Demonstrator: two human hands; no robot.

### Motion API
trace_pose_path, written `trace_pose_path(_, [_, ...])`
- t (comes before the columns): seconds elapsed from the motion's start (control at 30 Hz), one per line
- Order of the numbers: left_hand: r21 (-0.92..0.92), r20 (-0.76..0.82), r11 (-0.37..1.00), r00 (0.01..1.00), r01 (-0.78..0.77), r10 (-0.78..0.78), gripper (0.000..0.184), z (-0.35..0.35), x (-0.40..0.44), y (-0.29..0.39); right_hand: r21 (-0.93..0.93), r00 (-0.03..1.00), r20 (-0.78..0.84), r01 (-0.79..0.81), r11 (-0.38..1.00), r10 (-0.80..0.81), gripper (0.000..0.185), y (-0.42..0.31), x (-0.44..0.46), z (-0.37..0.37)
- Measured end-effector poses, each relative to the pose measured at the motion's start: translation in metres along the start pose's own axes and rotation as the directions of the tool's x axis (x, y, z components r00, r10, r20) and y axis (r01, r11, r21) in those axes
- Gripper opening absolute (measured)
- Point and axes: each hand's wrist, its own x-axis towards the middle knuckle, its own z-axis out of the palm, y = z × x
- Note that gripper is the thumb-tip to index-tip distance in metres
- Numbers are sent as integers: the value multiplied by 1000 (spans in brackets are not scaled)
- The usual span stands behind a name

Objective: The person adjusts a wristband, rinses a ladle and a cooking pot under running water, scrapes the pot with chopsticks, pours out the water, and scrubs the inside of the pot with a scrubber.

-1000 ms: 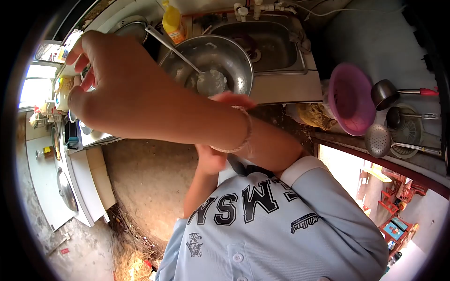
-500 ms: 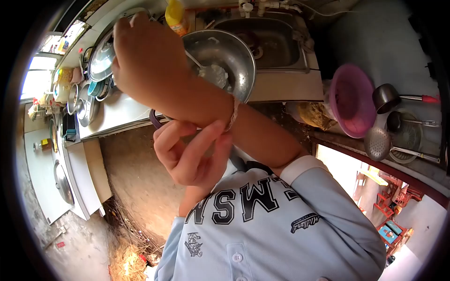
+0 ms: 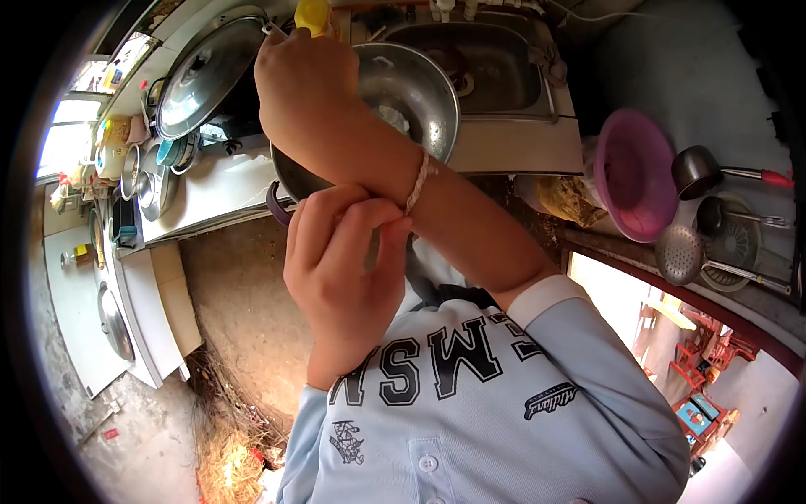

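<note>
Wearing a pale, braided, cord-like bracelet [image 3: 417,181] on the right wrist, above a smooth light-blue shirt [image 3: 504,428] printed with black block letters. Lying beyond the wrist: a wide, round, shiny metal bowl [image 3: 432,101] holding a whitish mass [image 3: 392,119], and a rectangular brushed-metal sink [image 3: 495,71] set in a pale, flat worktop [image 3: 520,144]. Leaning at the left: a large round glass lid [image 3: 197,88] with a metal rim. Standing behind the bowl: a yellow bottle [image 3: 312,15]. Lying at the right: an oval pink plastic basin [image 3: 634,181], a deep metal ladle [image 3: 695,172] with a red-tipped handle, and a perforated round skimmer [image 3: 678,254].

Bringing the thumb and forefinger of the left hand [image 3: 348,252] almost together at the bracelet's near end, apparently pinching it; curling the other fingers loosely. Bending the right hand [image 3: 306,71] at the wrist, back upward, in front of the bowl's left side and near a pale handle end [image 3: 271,29]; hiding the palm and most fingers, so not telling how far open or whether gripping anything.

Showing more of the glass lid than half a second ago, the right hand having shifted off it. Closing the left fingertips more tightly at the bracelet than before.
</note>
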Motion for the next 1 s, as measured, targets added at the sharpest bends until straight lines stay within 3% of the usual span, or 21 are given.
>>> trace_pose_path(0.07, [-83,108,993,991,83,-74,16,-5,2,2,-7,1000,26,-4,1000,4,32,1,-2,-1])
trace_pose_path(0.17, [-31,109,993,988,110,-106,16,-5,0,2,-30,992,127,18,999,-14,33,1,-6,-3])
trace_pose_path(0.37, [-72,-12,997,1000,-20,19,18,0,-4,-4,-85,990,141,4,996,8,35,0,-8,-1])
trace_pose_path(0.6, [-135,68,991,998,22,-13,22,0,0,-11,-140,967,255,17,990,20,42,2,-9,2])
trace_pose_path(0.7, [-18,75,999,996,-36,38,22,3,2,-10,-144,954,298,16,989,28,44,2,-8,8])
trace_pose_path(0.77, [165,93,972,983,-170,156,21,5,4,-9,-138,952,303,10,990,33,45,1,-9,10])
trace_pose_path(0.83, [202,100,961,980,-191,173,21,4,3,-10,-209,947,321,60,976,11,47,-1,-11,7])
trace_pose_path(1.0, [204,115,955,974,-215,195,19,-1,6,-8,-166,905,423,18,986,55,54,-10,-1,20])
